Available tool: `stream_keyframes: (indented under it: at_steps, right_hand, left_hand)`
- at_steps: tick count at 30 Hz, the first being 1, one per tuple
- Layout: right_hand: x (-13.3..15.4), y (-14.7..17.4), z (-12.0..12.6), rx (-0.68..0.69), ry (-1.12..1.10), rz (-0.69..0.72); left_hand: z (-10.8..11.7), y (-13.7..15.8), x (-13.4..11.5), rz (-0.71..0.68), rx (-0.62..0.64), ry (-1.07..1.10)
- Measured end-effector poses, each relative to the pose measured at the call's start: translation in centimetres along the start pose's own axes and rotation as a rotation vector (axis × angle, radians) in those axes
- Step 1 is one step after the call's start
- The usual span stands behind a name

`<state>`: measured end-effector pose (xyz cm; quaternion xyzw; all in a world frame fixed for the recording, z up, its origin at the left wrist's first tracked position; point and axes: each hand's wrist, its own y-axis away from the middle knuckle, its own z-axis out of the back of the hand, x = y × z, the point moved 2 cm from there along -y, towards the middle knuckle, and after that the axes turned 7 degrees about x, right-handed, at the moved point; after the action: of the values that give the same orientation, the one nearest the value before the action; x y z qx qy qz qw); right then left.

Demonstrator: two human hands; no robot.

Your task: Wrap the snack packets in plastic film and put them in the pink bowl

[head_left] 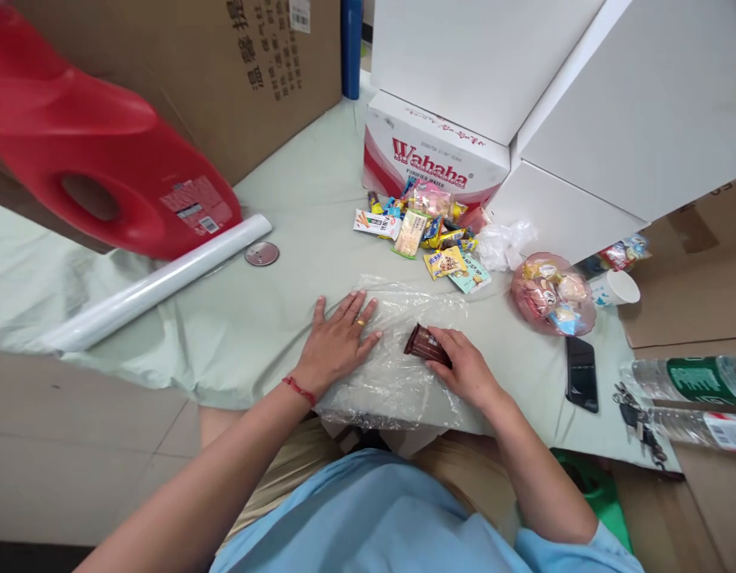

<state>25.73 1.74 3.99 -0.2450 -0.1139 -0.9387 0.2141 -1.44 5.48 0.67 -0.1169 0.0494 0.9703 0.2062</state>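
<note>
A sheet of clear plastic film lies spread and wrinkled on the cloth-covered table, its near part at the table's front edge. My left hand rests flat on the film's left side, fingers spread and nothing in it. Over the film's right half, my right hand grips a brown wrapped snack bar between thumb and fingers; its right end is hidden by the hand. Beyond the film is a pile of small packaged snacks.
Left are a roll of film, a round metal lid and a big red jug. Right are a pink bowl of snacks, a paper cup, a phone, keys and bottles. White boxes stand behind.
</note>
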Motion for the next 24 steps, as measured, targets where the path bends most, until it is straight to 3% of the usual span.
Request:
stream_keyframes:
  at_steps: [4,9,14,17,20,24]
  right_hand:
    - [-2.0,3.2,-0.3,-0.016,0.025,-0.078]
    - [-2.6,4.8,2.2,-0.114,-0.034,-0.118]
    - [1.0,0.6,2.8,-0.173,0.010,0.031]
    - [3.3,-2.6,0.7,-0.056,0.056,0.064]
    - [4.4,-4.7,-1.7,0.051,0.113,0.011]
    - [4.7,-5.2,-3.1,0.045,0.149,-0.007]
  left_hand:
    - [-0.2,-0.1,0.1,0.021,-0.019,0.014]
    - [-0.4,-0.1,0.1,0.021,-0.021,0.029]
    - [-0.3,-0.1,0.1,0.029,-0.019,0.054]
    - [-0.2,-0.1,0.1,0.030,-0.028,0.069]
    - [-0.3,-0.1,0.1,0.033,-0.034,0.080]
    - [-0.4,0.0,0.2,0.043,-0.044,0.082]
